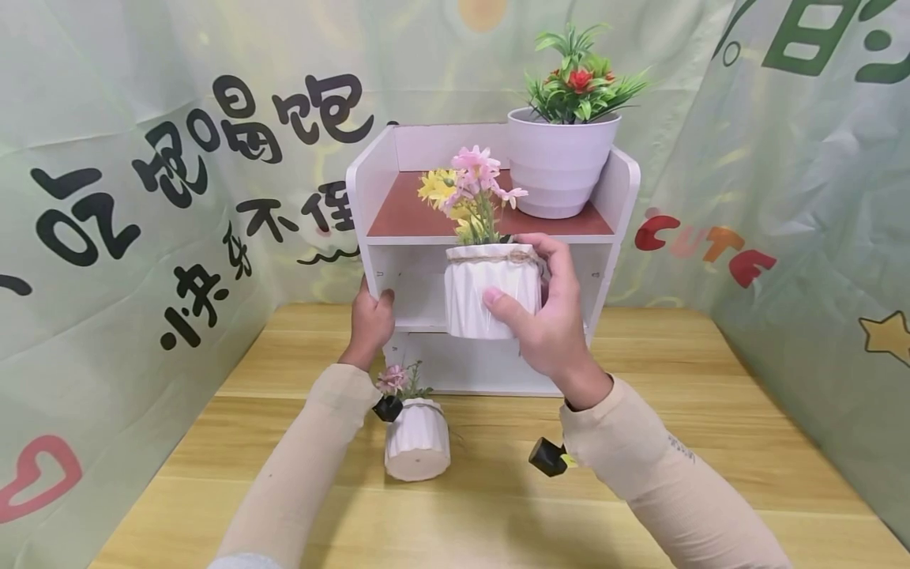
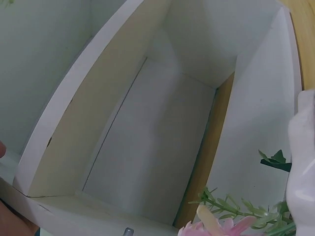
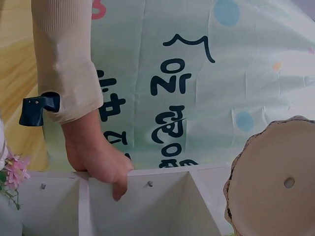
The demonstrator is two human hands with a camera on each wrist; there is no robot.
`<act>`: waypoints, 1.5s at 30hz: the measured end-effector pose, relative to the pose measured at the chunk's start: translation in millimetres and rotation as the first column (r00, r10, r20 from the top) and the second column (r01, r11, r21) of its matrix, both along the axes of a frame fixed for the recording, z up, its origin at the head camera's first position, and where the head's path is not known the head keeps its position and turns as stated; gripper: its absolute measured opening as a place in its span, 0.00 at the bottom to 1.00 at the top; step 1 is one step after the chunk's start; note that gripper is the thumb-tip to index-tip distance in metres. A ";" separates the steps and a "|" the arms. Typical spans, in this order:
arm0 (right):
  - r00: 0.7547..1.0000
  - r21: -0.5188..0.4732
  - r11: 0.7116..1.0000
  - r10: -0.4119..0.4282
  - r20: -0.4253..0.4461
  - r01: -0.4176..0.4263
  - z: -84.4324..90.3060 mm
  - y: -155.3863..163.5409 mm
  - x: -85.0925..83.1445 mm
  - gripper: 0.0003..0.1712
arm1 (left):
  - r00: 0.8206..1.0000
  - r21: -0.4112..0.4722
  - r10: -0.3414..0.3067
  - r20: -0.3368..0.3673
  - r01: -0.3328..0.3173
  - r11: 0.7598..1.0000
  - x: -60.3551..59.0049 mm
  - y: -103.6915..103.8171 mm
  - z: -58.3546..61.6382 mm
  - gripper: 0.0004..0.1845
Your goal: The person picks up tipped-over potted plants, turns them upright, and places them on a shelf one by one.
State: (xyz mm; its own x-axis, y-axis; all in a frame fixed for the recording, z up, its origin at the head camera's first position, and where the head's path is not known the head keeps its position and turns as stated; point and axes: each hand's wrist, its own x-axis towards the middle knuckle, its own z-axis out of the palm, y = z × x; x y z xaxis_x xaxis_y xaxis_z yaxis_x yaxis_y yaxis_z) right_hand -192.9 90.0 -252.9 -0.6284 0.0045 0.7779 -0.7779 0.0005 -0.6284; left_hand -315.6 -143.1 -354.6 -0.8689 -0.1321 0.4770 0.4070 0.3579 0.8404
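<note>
My right hand (image 1: 558, 324) holds a white ribbed flower pot (image 1: 469, 300) up in front of the shelf, its thumb on the front. Pink and yellow flowers (image 1: 475, 186) rise from it, and twine circles its rim. The pot's round underside (image 3: 268, 191), with a small hole, shows in the right wrist view. My left hand (image 1: 371, 322) grips the left side panel of the white shelf unit (image 1: 490, 363), its thumb on the inner side. A second white pot (image 1: 418, 435) with pink flowers lies tipped on the table, base towards me.
A larger white planter (image 1: 564, 166) with green leaves and red flowers stands on the shelf's reddish-brown top (image 1: 419, 209), at the right. Underneath are open compartments. The shelf stands on a wooden table (image 1: 661, 442), with printed cloth (image 1: 142, 261) behind and at both sides.
</note>
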 end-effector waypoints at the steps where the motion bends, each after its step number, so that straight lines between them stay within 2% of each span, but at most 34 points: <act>1: 1.000 -0.002 1.000 0.000 -0.004 0.000 1.1 -0.3 0.1 0.35 | 1.000 -0.001 0.001 -0.002 -0.001 1.000 -0.3 0.0 -0.3 0.27; 11: 0.998 -0.018 1.000 -0.011 -0.056 0.010 12.1 -2.4 -3.7 0.35 | 1.000 -0.007 0.004 -0.006 -0.004 1.000 -2.1 0.4 -0.2 0.27; 18: 0.998 -0.016 0.999 -0.039 -0.055 0.038 16.4 -5.8 -10.3 0.35 | 1.000 -0.015 0.003 0.000 -0.003 1.000 -0.9 -0.9 -1.4 0.26; 23: 0.995 -0.016 0.997 -0.080 -0.054 0.079 18.8 -7.2 -14.8 0.36 | 1.000 -0.008 -0.004 -0.017 0.004 1.000 -1.3 -0.8 -2.0 0.26; 31: 0.984 0.013 0.988 -0.152 -0.093 0.153 23.7 -6.1 -22.0 0.38 | 1.000 -0.004 -0.018 0.000 0.018 1.000 -0.4 -0.4 -1.2 0.26; 39: 0.970 0.010 0.980 -0.197 -0.143 0.201 26.6 -8.0 -32.7 0.39 | 1.000 -0.002 0.010 -0.006 -0.010 1.000 -0.8 -0.6 -0.5 0.27; 45: 0.961 0.019 0.971 -0.234 -0.147 0.239 28.4 -10.0 -37.4 0.39 | 1.000 -0.005 0.013 -0.005 -0.013 1.000 -1.0 -0.4 -0.5 0.28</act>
